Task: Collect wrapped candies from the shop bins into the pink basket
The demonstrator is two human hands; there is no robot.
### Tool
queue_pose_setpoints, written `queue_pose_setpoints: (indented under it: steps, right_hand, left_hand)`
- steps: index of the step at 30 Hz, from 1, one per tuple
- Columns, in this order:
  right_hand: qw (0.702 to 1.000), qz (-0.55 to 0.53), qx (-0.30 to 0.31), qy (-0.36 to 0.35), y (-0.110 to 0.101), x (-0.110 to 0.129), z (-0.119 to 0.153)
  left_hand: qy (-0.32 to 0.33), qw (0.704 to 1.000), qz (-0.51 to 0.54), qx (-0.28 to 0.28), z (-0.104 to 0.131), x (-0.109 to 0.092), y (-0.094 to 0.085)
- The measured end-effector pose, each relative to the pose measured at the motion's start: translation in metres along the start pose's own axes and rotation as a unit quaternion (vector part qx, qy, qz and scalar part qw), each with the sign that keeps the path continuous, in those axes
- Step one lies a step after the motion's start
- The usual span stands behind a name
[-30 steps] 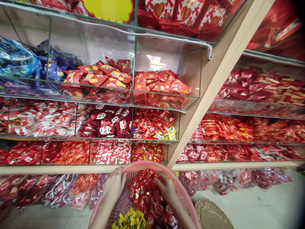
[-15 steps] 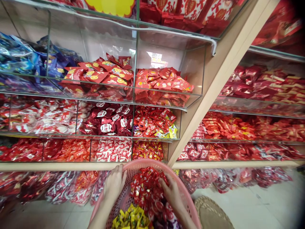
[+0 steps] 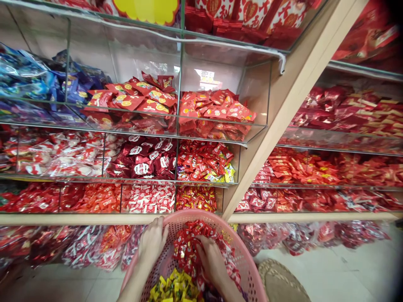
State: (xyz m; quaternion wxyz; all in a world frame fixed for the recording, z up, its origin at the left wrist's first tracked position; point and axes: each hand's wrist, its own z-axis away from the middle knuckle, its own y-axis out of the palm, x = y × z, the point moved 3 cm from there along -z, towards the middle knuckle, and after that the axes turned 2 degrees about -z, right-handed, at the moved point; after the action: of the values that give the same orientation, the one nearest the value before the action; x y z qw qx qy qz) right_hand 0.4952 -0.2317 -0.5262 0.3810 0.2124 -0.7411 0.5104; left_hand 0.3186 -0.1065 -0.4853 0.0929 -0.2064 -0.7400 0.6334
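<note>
A pink perforated basket [image 3: 256, 272] is at the bottom centre, in front of the shelves. My left hand [image 3: 153, 240] is closed over its left rim. Inside the basket, my right hand [image 3: 210, 256] rests among red-wrapped candies [image 3: 189, 241], its fingers bent down into them; whether it grips any is hidden. Yellow-wrapped candies [image 3: 174, 287] lie in the lower part of the basket, nearest to me, to the left of my right forearm.
Glass-fronted shelves hold red candy packets [image 3: 151, 98], blue packets [image 3: 23, 77] and maroon packets [image 3: 145, 159]. A slanting wooden post [image 3: 277, 113] divides them. Plastic bags of candy [image 3: 108, 247] lie below. A round woven object [image 3: 281, 283] is on the tiled floor at right.
My right hand has moved left from the right side of the red candies to their middle, uncovering more candies on the right. My left hand has stayed on the rim.
</note>
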Motion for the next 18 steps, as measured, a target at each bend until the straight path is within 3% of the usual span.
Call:
queue_pose_setpoints:
  steps: [5, 10, 18]
  right_hand:
    - [0.998, -0.053, -0.025, 0.035, -0.009, 0.001, -0.006]
    - [0.990, -0.125, -0.051, 0.048, -0.032, 0.013, -0.016]
    - [0.970, -0.176, -0.139, 0.098, -0.060, -0.002, -0.015]
  left_hand:
    - [0.001, 1.000, -0.001, -0.005, 0.000, 0.001, 0.001]
    - [0.003, 1.000, -0.002, -0.006, 0.000, 0.000, 0.001]
    - [-0.005, 1.000, 0.007, 0.008, 0.001, -0.001, -0.004]
